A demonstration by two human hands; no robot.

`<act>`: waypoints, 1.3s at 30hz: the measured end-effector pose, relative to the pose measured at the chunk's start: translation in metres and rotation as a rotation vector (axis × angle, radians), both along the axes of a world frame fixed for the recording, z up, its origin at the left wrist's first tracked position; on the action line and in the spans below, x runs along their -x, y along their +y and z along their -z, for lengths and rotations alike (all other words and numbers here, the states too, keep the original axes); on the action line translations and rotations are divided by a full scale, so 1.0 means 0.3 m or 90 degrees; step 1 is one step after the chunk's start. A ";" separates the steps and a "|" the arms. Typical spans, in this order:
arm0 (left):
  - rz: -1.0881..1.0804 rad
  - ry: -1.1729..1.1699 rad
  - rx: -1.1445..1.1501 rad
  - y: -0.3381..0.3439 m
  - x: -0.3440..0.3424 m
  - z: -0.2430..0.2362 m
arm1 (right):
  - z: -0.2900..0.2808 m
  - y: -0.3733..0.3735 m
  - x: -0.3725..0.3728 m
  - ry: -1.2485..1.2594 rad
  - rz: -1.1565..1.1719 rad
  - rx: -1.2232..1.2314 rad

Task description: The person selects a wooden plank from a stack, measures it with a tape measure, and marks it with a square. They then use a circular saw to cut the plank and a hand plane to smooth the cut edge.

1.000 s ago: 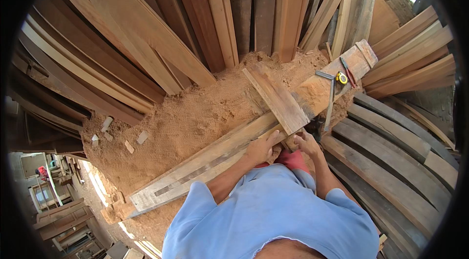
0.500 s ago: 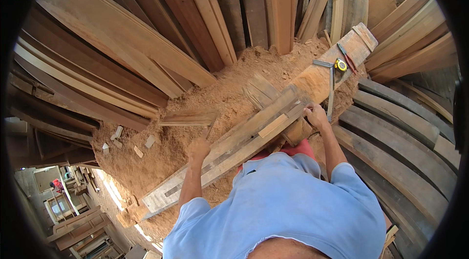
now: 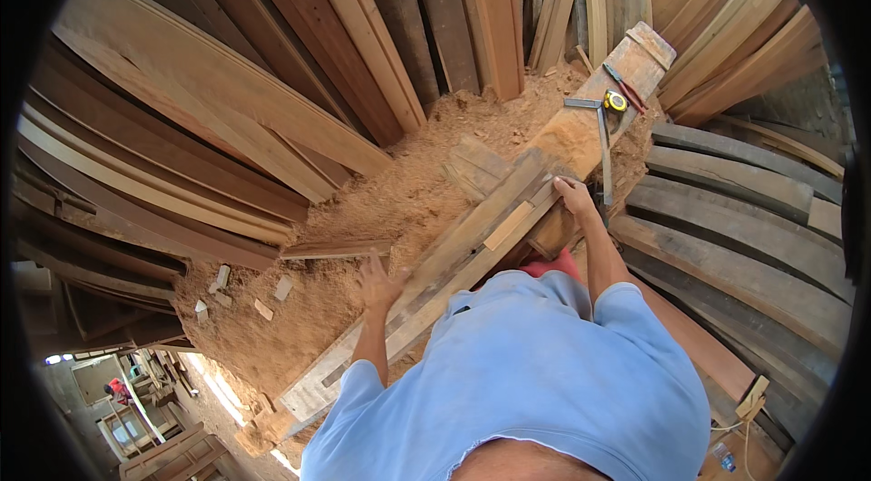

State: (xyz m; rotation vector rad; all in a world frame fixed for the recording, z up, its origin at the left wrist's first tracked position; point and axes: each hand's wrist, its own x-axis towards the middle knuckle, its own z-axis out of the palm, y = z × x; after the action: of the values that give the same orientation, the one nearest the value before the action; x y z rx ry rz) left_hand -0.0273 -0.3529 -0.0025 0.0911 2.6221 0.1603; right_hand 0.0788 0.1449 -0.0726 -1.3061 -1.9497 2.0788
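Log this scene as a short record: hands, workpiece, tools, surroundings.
left hand: fingers spread, beside a short brown wooden board on reddish-brown sawdust; contact unclear
right hand: fingers at the upper-right end of a long weathered wooden beam
beam: pale rectangular wooden strip along its upper face
tools: red-handled pliers, round yellow-and-black tape measure, grey L-shaped metal square, at a broad wooden plank
surroundings: long brown wooden boards

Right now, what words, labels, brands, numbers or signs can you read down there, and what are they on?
None can be read.
Tape measure: any markings are too small to read.
Square: any scale is too small to read.
Beam: no lettering can be made out.
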 end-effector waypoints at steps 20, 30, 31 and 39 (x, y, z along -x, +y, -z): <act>0.312 -0.538 -0.441 0.123 0.002 0.059 | -0.249 -0.057 -0.147 0.016 0.142 0.006; 0.332 -0.183 -0.109 0.244 0.014 -0.176 | -0.211 -0.166 -0.060 0.248 0.179 0.160; 0.323 -0.208 -0.104 0.245 0.026 -0.179 | -0.198 -0.169 -0.047 0.238 0.249 0.178; 0.331 -0.226 -0.164 0.200 0.118 -0.107 | -0.128 -0.165 -0.070 0.084 0.251 0.146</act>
State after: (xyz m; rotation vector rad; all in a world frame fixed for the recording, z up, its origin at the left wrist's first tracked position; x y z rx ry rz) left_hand -0.0628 -0.2928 0.0295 0.7516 2.1318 0.2967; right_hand 0.0998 0.0955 -0.0341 -1.4078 -1.3033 2.1595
